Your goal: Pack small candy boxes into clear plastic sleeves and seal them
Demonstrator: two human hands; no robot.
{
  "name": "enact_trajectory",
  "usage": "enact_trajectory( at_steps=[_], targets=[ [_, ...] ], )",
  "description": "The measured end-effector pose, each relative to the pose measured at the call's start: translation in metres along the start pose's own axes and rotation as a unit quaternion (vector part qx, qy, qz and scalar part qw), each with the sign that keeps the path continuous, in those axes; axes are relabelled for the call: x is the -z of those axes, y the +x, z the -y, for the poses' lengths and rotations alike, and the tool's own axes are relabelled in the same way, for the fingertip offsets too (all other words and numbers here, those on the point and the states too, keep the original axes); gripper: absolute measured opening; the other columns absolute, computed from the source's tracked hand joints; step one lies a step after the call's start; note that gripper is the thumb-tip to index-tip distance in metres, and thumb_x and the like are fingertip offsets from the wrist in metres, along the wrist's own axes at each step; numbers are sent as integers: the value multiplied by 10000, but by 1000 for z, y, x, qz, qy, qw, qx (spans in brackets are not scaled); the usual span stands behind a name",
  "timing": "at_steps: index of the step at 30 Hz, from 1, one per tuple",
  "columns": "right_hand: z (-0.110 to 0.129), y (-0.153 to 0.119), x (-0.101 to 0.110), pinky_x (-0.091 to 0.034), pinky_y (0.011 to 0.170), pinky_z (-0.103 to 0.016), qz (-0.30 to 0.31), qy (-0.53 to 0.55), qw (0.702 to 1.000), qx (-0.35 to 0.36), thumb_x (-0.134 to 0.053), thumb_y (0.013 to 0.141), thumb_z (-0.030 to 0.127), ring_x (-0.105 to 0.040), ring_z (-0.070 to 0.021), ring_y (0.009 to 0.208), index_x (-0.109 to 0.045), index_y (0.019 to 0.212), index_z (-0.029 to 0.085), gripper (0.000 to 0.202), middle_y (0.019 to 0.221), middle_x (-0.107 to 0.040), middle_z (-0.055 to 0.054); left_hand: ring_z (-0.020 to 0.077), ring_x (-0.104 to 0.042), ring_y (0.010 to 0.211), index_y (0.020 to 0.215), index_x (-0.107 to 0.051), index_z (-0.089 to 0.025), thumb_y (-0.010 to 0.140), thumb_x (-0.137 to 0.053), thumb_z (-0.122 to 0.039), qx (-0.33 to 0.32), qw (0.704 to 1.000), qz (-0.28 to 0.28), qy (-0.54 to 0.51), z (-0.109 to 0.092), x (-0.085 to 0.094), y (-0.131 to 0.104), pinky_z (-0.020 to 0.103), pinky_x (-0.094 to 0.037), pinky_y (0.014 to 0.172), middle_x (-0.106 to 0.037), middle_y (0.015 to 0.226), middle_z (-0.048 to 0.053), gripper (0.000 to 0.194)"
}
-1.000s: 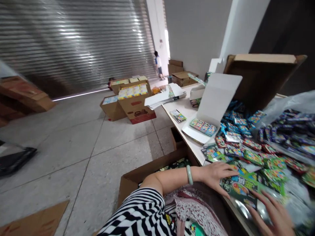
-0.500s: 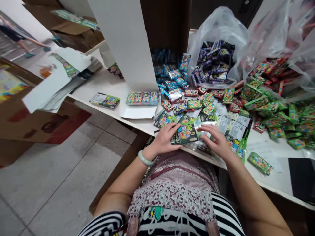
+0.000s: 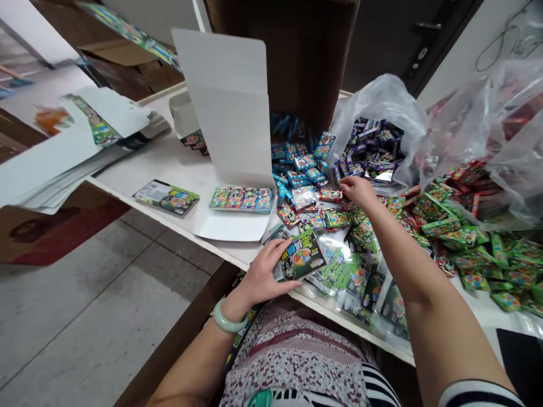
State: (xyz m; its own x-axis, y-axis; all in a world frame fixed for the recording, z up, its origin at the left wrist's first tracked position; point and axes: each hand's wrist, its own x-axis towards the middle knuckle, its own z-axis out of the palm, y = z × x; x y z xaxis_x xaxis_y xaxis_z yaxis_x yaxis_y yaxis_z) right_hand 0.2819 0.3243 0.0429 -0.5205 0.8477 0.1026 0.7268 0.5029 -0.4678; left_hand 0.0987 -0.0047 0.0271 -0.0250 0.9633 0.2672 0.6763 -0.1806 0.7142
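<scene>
My left hand point(image 3: 266, 274) grips a flat black-and-green printed packet point(image 3: 302, 255) near the table's front edge, thumb below and fingers over its left side. My right hand point(image 3: 360, 191) is stretched forward, its fingers pinched together at the edge of the small candy packs. Whatever is between those fingertips is too small to make out. Closest to them are a red small pack point(image 3: 331, 195) and the purple packs point(image 3: 377, 144) in a clear plastic bag point(image 3: 409, 121). More flat printed packets point(image 3: 354, 282) and clear film lie below my right forearm.
An open white display box point(image 3: 233, 229) holds a row of small packs point(image 3: 241, 199). Blue packs point(image 3: 303, 164) spill from a brown carton point(image 3: 305, 62). Green packs point(image 3: 470, 257) are heaped at the right. A flat packet point(image 3: 166, 196) lies left of the box.
My right hand has moved from the flat packets forward to the small packs near the purple bag. My left hand still holds the flat packet, now tilted. The view has shifted.
</scene>
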Motion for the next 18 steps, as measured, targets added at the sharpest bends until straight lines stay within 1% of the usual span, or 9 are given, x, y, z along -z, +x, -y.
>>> enact_trajectory(
  at_steps=[4, 6, 7, 9, 11, 13, 14, 16, 18],
  targets=[
    [9, 11, -20, -475, 880, -368, 28, -39, 999, 17, -585, 895, 238, -666, -275, 972, -761, 1043, 165, 242, 1073, -755, -122, 349, -511, 1322, 1460, -483, -209, 728, -774, -588, 32, 991, -15, -128, 10, 13, 6, 551, -391, 1163, -534, 1398, 153, 874],
    [12, 13, -21, -457, 923, -390, 19, -51, 998, 25, -560, 913, 248, -644, -288, 1022, -751, 1045, 172, 244, 1101, -739, -131, 368, -495, 1339, 1416, -544, -210, 679, -796, -621, 56, 973, -23, -221, 15, 14, 6, 546, -359, 1183, -542, 1403, 145, 881],
    [12, 15, -19, -440, 957, -407, -2, -61, 998, 29, -542, 929, 256, -621, -299, 1075, -736, 1080, 170, 260, 1142, -722, -141, 377, -492, 1345, 1395, -569, -210, 646, -811, -634, 74, 957, -28, -278, 16, 12, 7, 542, -354, 1187, -545, 1410, 142, 894],
    [12, 21, -10, -395, 1020, -461, -65, -94, 993, 35, -540, 944, 274, -552, -332, 1192, -679, 1194, 146, 313, 1253, -662, -176, 382, -523, 1323, 1370, -592, -208, 604, -820, -656, 122, 903, -40, -410, 15, 6, 11, 536, -380, 1168, -581, 1388, 140, 917],
    [9, 29, -1, -359, 1045, -522, -117, -144, 982, 42, -583, 939, 320, -494, -369, 1263, -598, 1310, 110, 427, 1336, -596, -213, 377, -586, 1255, 1358, -594, -191, 608, -766, -722, 172, 823, -65, -537, 8, -2, 18, 540, -438, 1115, -644, 1314, 144, 935],
    [4, 40, 4, -335, 1037, -570, -126, -180, 974, 51, -591, 941, 416, -473, -396, 1292, -532, 1386, 89, 555, 1362, -565, -237, 376, -626, 1196, 1348, -589, -161, 645, -635, -826, 210, 745, -99, -625, 1, -9, 29, 554, -487, 1048, -687, 1236, 156, 969],
    [1, 47, 4, -321, 1024, -595, -121, -180, 975, 54, -570, 942, 475, -468, -411, 1300, -532, 1387, 80, 596, 1350, -567, -251, 382, -630, 1187, 1349, -581, -144, 662, -560, -866, 225, 715, -111, -652, -2, -11, 34, 562, -505, 1017, -691, 1226, 165, 996],
    [-7, 60, -1, -309, 1000, -648, -109, -184, 976, 40, -561, 932, 539, -494, -433, 1281, -578, 1324, 58, 621, 1284, -600, -283, 387, -628, 1192, 1371, -549, -122, 708, -456, -887, 249, 676, -121, -683, -2, -13, 43, 565, -526, 973, -686, 1233, 181, 1016],
    [-17, 73, -8, -315, 998, -692, -91, -187, 978, 17, -671, 891, 484, -541, -457, 1234, -636, 1208, 62, 529, 1219, -628, -295, 388, -623, 1202, 1395, -515, -112, 736, -407, -885, 257, 660, -124, -695, 2, -12, 45, 560, -537, 948, -678, 1249, 189, 1021]
  ],
)
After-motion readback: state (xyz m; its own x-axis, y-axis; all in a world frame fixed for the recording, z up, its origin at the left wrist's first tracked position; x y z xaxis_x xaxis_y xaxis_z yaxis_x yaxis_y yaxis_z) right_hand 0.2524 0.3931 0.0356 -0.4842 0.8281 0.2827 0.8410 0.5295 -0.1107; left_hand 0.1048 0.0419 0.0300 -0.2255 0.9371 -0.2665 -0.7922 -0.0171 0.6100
